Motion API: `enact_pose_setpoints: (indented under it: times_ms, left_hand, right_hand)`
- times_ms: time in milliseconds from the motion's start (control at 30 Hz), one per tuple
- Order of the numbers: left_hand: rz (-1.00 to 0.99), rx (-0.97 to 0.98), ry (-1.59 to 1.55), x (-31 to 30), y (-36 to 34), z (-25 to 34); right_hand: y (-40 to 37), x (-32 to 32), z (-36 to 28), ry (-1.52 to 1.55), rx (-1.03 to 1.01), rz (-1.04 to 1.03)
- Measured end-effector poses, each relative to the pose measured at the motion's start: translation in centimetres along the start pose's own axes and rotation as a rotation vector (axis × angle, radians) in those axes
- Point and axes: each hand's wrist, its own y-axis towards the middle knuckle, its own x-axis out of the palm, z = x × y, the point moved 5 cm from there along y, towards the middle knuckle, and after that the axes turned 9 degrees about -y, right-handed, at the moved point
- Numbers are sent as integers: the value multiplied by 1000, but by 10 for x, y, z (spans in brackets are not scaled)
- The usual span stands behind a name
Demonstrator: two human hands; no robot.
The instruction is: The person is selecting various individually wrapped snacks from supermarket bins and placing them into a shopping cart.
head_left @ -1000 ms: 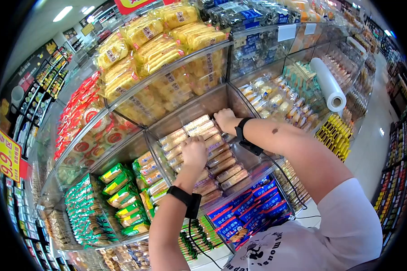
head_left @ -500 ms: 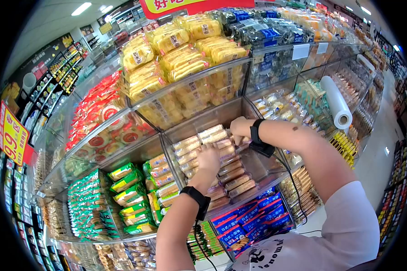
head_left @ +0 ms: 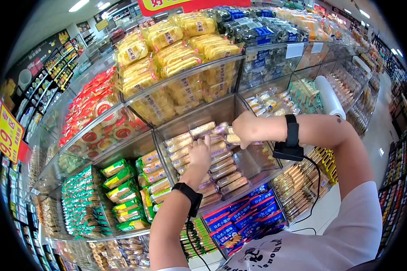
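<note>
Wrapped cylindrical snack rolls (head_left: 221,171) lie in stacked rows in a clear-walled bin (head_left: 167,130). My left hand (head_left: 199,155) rests on the left rows, its index finger stretched out and the others bent, nothing visible in it. At the bin's back right, my right hand (head_left: 245,129) has its fingers curled around the end of a wrapped roll (head_left: 233,138); its fingertips are partly hidden. Both wrists wear black bands with cabled devices.
Yellow packets (head_left: 167,36) fill the raised bin behind, red packets (head_left: 95,108) the one to the left. Green packets (head_left: 122,189) lie left, blue packets (head_left: 239,221) nearer me. A plastic roll (head_left: 329,97) stands on the right divider.
The view has shifted slightly. My right hand has turned and now shows the end of a roll at its fingers. My left index finger has stretched out over the rows.
</note>
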Motion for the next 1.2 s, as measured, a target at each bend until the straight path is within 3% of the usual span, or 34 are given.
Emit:
enact_pose_setpoints:
  times_ms: [133, 233, 333, 500, 600, 700, 800, 833, 933, 967, 1133, 1200]
  left_hand:
    - [-44, 24, 13, -1, -1, 1]
    - [-9, 70, 4, 3, 0, -1]
    - [-51, 43, -43, -1, -1, -3]
    - [-109, 3, -96, -10, 3, -6]
    - [-124, -8, -91, -8, 3, -7]
    - [-141, -29, -116, -4, 3, -10]
    - [-124, 18, -109, -12, -2, -5]
    - [-172, 2, -72, -14, -3, -2]
    - [-157, 66, 32, -19, -1, 6]
    - [27, 172, 30, -5, -2, 3]
    - [-155, 136, 40, -1, 6, 11]
    - [-112, 93, -54, 0, 11, 9]
  right_hand:
    - [22, 14, 0, -14, 100, -1]
    - [34, 10, 3, 26, 33, 10]
    - [19, -2, 3, 81, -94, 146]
    - [14, 19, -36, 205, -489, 187]
    - [20, 30, -55, 217, -435, 466]
    - [29, 30, -61, 251, -412, 610]
    - [21, 27, -77, 200, -535, 684]
    - [20, 33, -87, 250, -546, 528]
    - [14, 45, -101, 236, -550, 581]
    - [14, 48, -99, 223, -536, 524]
    - [-1, 40, -53, 201, -396, 181]
    - [-10, 35, -24, 311, -266, 272]
